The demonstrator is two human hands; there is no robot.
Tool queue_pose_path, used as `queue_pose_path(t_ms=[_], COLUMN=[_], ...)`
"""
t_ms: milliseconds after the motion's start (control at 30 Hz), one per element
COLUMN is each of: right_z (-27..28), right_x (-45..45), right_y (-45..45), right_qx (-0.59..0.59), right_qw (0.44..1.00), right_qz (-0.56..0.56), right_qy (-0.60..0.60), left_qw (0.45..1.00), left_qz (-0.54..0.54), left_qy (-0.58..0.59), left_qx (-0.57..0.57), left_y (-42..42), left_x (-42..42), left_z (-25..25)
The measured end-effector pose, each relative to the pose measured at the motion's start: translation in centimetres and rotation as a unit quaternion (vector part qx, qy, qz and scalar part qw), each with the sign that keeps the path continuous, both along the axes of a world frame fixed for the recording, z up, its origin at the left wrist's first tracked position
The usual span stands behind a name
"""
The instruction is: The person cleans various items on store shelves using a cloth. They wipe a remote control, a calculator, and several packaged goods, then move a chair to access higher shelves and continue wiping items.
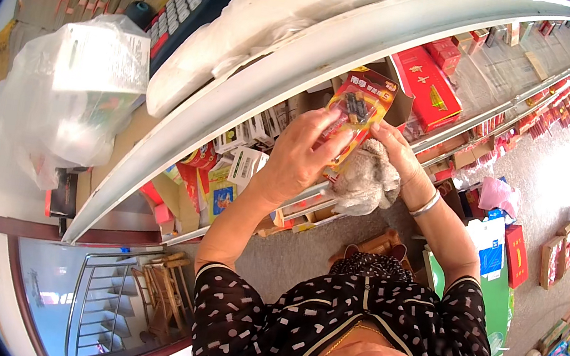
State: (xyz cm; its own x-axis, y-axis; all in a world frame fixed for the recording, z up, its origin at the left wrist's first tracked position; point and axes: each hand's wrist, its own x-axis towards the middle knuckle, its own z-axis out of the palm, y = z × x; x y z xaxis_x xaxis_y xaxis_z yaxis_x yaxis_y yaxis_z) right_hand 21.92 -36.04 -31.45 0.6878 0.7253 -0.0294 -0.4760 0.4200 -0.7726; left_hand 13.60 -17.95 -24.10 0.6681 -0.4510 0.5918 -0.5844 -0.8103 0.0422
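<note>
A red and yellow blister pack of batteries (357,106) is between my two hands, above the shelf of a display counter. My left hand (303,151) grips the pack from its left side, fingers spread over the lower part of the clear blister. Dark, gold-ended batteries show through the plastic. At the pack's right edge are the fingertips of my right hand (398,155), which wears a silver bangle. A crumpled grey cloth (368,181) hangs bunched under that hand. An open cardboard box (402,85) lies just behind the pack.
The counter's curved metal frame (275,90) passes close above my hands. A red box (426,88) and small white cartons (247,165) sit on the shelf. Above it are a large calculator (178,7) and a plastic bag (88,114). A green table (494,308) stands to the right.
</note>
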Motion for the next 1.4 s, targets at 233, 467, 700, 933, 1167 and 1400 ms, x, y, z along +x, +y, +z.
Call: queue_pose_path(t_ms=[233, 467, 700, 933, 1167, 1400], right_z=[0.4, 0.8, 0.9, 0.4, 0.7, 0.3], right_x=[-2.0, -3.1, -4.8, -5.3, -5.8, -5.7], right_y=[1.6, 1.6, 1.6, 1.5, 1.2, 0.8], right_qx=[-0.045, -0.063, -0.051, -0.034, -0.028, -0.07], right_qw=[0.996, 0.984, 0.99, 0.991, 0.99, 0.984], right_qz=[-0.034, -0.047, -0.089, -0.091, -0.107, -0.11], right_qy=[-0.067, -0.159, -0.1, -0.095, -0.087, -0.122], left_qw=[0.924, 0.889, 0.895, 0.901, 0.761, 0.749], left_qz=[0.203, 0.191, 0.166, 0.152, 0.151, 0.133], left_qy=[0.109, 0.137, 0.074, 0.151, 0.294, 0.312], left_qx=[-0.306, -0.393, -0.408, -0.378, -0.558, -0.569], left_y=[-0.2, 1.4, 1.3, 2.1, 1.8, 1.4], left_x=[-1.8, -1.8, -2.4, -2.4, -2.5, -2.3], left_z=[-0.2, -2.9, -3.4, -3.0, -3.7, -3.1])
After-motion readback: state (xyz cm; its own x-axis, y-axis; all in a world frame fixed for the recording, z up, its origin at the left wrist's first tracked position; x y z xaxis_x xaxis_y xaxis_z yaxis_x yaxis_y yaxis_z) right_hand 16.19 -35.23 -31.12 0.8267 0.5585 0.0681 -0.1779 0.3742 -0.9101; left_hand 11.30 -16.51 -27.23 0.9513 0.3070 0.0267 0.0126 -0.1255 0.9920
